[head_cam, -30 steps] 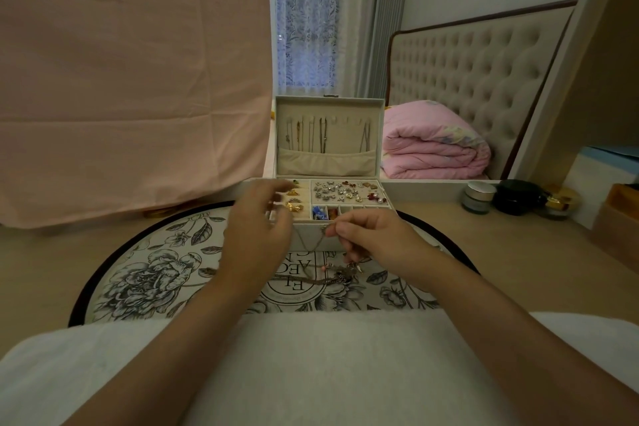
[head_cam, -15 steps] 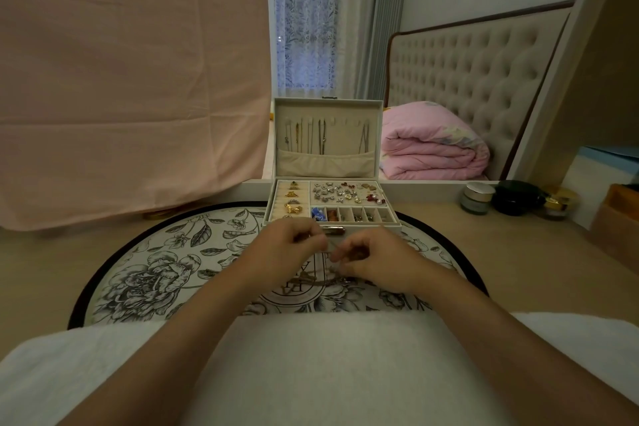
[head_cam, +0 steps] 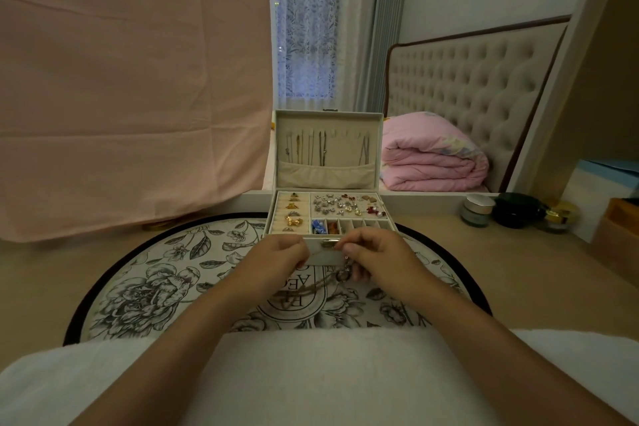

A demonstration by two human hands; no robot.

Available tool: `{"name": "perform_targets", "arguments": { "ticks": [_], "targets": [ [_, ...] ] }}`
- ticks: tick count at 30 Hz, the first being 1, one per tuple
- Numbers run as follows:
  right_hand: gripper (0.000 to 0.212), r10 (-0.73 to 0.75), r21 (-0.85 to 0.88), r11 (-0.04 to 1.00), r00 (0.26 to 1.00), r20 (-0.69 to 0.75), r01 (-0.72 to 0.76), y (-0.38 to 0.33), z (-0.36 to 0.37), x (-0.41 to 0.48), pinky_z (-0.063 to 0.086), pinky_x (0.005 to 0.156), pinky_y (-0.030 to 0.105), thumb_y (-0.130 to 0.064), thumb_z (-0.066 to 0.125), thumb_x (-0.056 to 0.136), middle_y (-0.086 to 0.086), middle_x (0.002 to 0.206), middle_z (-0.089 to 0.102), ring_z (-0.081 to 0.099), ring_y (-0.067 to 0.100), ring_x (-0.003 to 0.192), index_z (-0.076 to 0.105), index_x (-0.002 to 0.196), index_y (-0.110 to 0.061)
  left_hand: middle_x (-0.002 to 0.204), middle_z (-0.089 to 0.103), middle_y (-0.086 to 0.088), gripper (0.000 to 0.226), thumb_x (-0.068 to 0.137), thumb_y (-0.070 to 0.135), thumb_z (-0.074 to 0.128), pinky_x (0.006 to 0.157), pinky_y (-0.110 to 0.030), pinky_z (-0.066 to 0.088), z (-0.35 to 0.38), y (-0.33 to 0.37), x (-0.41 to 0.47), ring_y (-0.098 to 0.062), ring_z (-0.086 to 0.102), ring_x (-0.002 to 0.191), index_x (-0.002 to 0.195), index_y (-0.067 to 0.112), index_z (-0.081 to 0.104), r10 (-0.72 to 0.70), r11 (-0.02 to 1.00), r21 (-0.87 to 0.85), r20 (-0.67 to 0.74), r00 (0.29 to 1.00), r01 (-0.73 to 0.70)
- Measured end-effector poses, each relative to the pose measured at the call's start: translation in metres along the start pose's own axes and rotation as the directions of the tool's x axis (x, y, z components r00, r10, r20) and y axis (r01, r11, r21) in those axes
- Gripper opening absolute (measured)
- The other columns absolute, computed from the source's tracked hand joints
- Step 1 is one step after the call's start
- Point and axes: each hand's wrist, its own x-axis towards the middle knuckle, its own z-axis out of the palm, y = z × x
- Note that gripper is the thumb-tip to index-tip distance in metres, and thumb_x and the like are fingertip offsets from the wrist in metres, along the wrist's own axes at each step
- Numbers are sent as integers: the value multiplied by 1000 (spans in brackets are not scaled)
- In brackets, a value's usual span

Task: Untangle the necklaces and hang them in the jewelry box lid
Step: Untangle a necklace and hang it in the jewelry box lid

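A cream jewelry box [head_cam: 325, 254] stands open on a round floral mat, its tray full of rings and earrings. Several thin necklaces [head_cam: 313, 149] hang in the upright lid [head_cam: 328, 117] above a fabric pocket. Just in front of the box, my left hand [head_cam: 276, 261] and my right hand [head_cam: 375, 258] pinch a fine chain stretched between them. A tangled clump of necklaces [head_cam: 340, 275] dangles below my right fingers, with loops trailing down onto the mat.
The round black-rimmed floral mat [head_cam: 155, 282] lies on a tan surface. Cosmetic jars [head_cam: 479, 209] and a black compact [head_cam: 515, 209] stand at the right. A pink cloth [head_cam: 131, 86] hangs at left; a folded pink quilt [head_cam: 432, 156] lies behind the box. A white towel [head_cam: 311, 377] covers my lap.
My left hand came down from the ring tray to meet my right hand. Both now hold the chain a little higher, close to the box front.
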Motion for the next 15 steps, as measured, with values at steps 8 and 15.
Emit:
{"name": "perform_targets", "arguments": {
  "ticks": [8,15],
  "targets": [
    [18,-68,-272,957,988,137,104,-9,7,-5,48,68,21,-22,66,96,-10,75,69,62,0,68,76,95,-36,114,69,14,40,85,45,65,98,-33,50,-2,3,2,-3,64,105,124,39,63,-7,977,211,183,983,-32],
    [19,-156,-338,920,977,144,197,-17,8,-8,45,76,14,-16,66,95,-20,89,66,60,-8,85,76,100,-31,85,76,1,20,87,22,75,79,-33,62,10,10,-1,-10,74,77,107,23,73,132,982,119,110,985,-145]
  ]
}}
